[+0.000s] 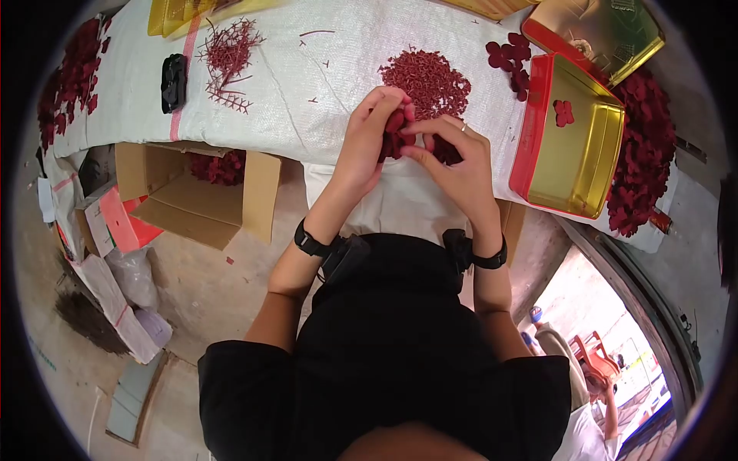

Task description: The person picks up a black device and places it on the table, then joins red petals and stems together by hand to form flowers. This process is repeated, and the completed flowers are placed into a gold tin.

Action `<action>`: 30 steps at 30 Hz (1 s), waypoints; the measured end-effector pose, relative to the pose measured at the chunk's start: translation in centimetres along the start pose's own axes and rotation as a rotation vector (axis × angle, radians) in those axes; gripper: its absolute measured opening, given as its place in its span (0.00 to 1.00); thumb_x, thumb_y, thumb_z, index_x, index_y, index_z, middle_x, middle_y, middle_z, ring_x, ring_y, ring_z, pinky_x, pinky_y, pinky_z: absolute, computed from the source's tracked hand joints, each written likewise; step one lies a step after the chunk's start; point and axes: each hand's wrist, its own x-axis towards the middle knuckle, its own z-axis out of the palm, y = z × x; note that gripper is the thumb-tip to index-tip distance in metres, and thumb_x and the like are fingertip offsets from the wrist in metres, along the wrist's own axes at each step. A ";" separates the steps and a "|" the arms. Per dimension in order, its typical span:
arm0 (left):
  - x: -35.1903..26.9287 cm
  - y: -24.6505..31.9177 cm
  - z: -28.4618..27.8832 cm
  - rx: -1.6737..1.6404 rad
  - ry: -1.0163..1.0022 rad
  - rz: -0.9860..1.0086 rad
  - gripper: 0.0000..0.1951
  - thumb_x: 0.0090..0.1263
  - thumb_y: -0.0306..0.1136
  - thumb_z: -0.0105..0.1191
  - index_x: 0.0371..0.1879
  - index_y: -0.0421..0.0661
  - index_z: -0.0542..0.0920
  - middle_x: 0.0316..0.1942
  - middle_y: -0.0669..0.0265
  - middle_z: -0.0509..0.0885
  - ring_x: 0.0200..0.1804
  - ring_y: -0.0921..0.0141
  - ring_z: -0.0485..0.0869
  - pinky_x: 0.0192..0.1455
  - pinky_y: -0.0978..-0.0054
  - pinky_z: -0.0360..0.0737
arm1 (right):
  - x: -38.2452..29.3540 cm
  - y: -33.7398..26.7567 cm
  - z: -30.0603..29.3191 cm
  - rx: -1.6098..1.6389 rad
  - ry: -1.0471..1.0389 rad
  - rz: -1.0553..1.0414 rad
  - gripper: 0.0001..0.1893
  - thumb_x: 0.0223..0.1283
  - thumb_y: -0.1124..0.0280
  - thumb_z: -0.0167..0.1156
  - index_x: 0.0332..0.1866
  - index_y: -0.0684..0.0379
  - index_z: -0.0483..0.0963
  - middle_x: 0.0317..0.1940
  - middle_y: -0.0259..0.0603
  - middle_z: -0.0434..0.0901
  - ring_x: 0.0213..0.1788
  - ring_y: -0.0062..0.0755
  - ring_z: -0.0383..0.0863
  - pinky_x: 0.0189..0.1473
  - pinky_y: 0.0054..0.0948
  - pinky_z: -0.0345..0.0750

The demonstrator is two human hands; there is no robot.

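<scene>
Dark red fabric flower petals (391, 144) are bunched in my left hand (369, 127), its fingers curled over them near the table's front edge. My right hand (461, 147) meets them from the other side, with thumb and index finger on the same bunch. More dark red petals (448, 152) show under the right palm; whether they are gripped or lie on the table cannot be seen. Just beyond both hands is a heap of small dark red stem pieces (428, 80). A white woven sheet (323, 109) covers the table.
To the right stands a red and gold tin (568, 155) with one red flower (563, 113) inside. Beside it lie a gold lid (597, 34) and piled red petals (640, 161). Leftward are branched stems (230, 52), a black object (173, 83) and an open cardboard box (190, 196). A person (582, 386) is by the doorway.
</scene>
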 end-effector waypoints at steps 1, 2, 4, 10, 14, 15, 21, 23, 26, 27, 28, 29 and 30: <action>0.1 -0.2 0.1 0.018 0.007 0.013 0.10 0.72 0.38 0.45 0.36 0.44 0.76 0.30 0.69 0.77 0.29 0.79 0.73 0.29 0.82 0.70 | 0.0 0.3 0.1 0.013 0.021 -0.006 0.10 0.53 0.77 0.65 0.42 0.59 0.78 0.24 0.27 0.73 0.26 0.10 0.67 0.28 0.14 0.63; 0.2 -0.3 0.1 0.036 0.013 0.027 0.09 0.72 0.37 0.47 0.35 0.44 0.76 0.27 0.70 0.76 0.27 0.80 0.72 0.26 0.83 0.68 | 0.0 0.6 0.1 0.026 0.041 -0.012 0.09 0.54 0.77 0.65 0.41 0.59 0.78 0.24 0.27 0.73 0.26 0.10 0.67 0.28 0.14 0.63; 0.2 -0.3 0.0 0.032 0.004 0.001 0.09 0.71 0.37 0.48 0.34 0.44 0.76 0.26 0.71 0.76 0.25 0.81 0.71 0.24 0.84 0.67 | -0.1 0.9 0.2 0.040 0.064 -0.017 0.08 0.54 0.76 0.64 0.40 0.59 0.78 0.24 0.26 0.72 0.26 0.10 0.67 0.28 0.13 0.62; 0.4 0.3 -0.5 0.148 -0.033 -0.056 0.11 0.70 0.39 0.52 0.34 0.43 0.80 0.24 0.72 0.77 0.18 0.82 0.67 0.18 0.85 0.61 | 0.0 0.2 -0.5 0.344 0.183 0.369 0.06 0.60 0.71 0.61 0.33 0.62 0.76 0.24 0.26 0.73 0.26 0.11 0.68 0.26 0.16 0.65; 0.2 1.3 -0.7 0.153 -0.201 -0.103 0.11 0.70 0.35 0.52 0.43 0.41 0.79 0.28 0.71 0.80 0.17 0.84 0.67 0.15 0.85 0.57 | 0.0 0.7 -1.0 0.401 0.142 0.459 0.08 0.64 0.68 0.58 0.33 0.62 0.76 0.24 0.24 0.73 0.25 0.08 0.66 0.25 0.14 0.62; 0.0 1.3 -0.6 0.154 -0.201 -0.103 0.11 0.70 0.35 0.52 0.43 0.41 0.79 0.28 0.71 0.80 0.17 0.84 0.67 0.15 0.85 0.57 | 0.0 0.8 -1.0 0.403 0.124 0.462 0.09 0.64 0.67 0.57 0.34 0.62 0.76 0.24 0.23 0.72 0.25 0.08 0.65 0.24 0.14 0.61; -0.2 0.7 -0.5 0.560 -0.127 0.047 0.09 0.62 0.29 0.60 0.40 0.42 0.82 0.23 0.75 0.78 0.14 0.86 0.63 0.14 0.86 0.53 | 0.1 1.5 -0.6 0.320 0.112 0.475 0.08 0.64 0.66 0.57 0.36 0.60 0.76 0.24 0.23 0.72 0.25 0.08 0.65 0.24 0.14 0.62; 0.1 0.4 -0.9 0.606 -0.143 0.045 0.08 0.61 0.28 0.61 0.38 0.42 0.82 0.21 0.76 0.77 0.14 0.86 0.63 0.14 0.86 0.53 | 0.0 1.6 -0.5 0.301 0.150 0.433 0.08 0.65 0.64 0.56 0.36 0.56 0.77 0.22 0.25 0.71 0.24 0.09 0.66 0.21 0.15 0.61; 0.6 -0.2 -1.5 0.456 -0.052 0.104 0.06 0.62 0.29 0.61 0.35 0.43 0.83 0.18 0.77 0.75 0.14 0.86 0.62 0.15 0.86 0.53 | 0.3 -1.3 -0.8 0.117 0.222 0.161 0.05 0.61 0.68 0.59 0.36 0.57 0.78 0.22 0.29 0.73 0.23 0.13 0.68 0.22 0.18 0.63; 0.9 -0.2 -2.0 0.452 -0.057 0.098 0.06 0.62 0.29 0.61 0.35 0.43 0.83 0.18 0.77 0.75 0.14 0.86 0.62 0.15 0.86 0.53 | 0.4 -3.0 -1.1 0.023 0.253 0.026 0.04 0.59 0.70 0.60 0.36 0.58 0.78 0.21 0.31 0.73 0.23 0.15 0.69 0.22 0.19 0.63; 1.4 -0.1 -2.8 0.458 -0.017 0.086 0.06 0.61 0.28 0.61 0.35 0.43 0.83 0.20 0.76 0.77 0.15 0.86 0.64 0.15 0.85 0.55 | 0.3 -4.9 -1.7 0.002 0.155 -0.096 0.05 0.53 0.72 0.62 0.36 0.58 0.79 0.22 0.34 0.74 0.24 0.20 0.71 0.23 0.22 0.64; 1.6 0.0 -3.8 0.464 0.025 0.070 0.06 0.61 0.27 0.61 0.35 0.43 0.83 0.22 0.74 0.78 0.16 0.85 0.65 0.16 0.85 0.57 | 0.1 -7.2 -2.4 -0.016 0.054 -0.213 0.08 0.47 0.74 0.64 0.35 0.58 0.79 0.22 0.36 0.74 0.24 0.25 0.73 0.24 0.24 0.65; 1.6 -0.1 -4.3 0.468 0.059 0.047 0.06 0.60 0.26 0.61 0.36 0.43 0.83 0.24 0.73 0.80 0.17 0.85 0.66 0.16 0.85 0.58 | 0.5 -10.0 -2.7 -0.145 0.036 -0.398 0.07 0.36 0.76 0.65 0.27 0.57 0.79 0.20 0.35 0.74 0.20 0.31 0.72 0.21 0.25 0.64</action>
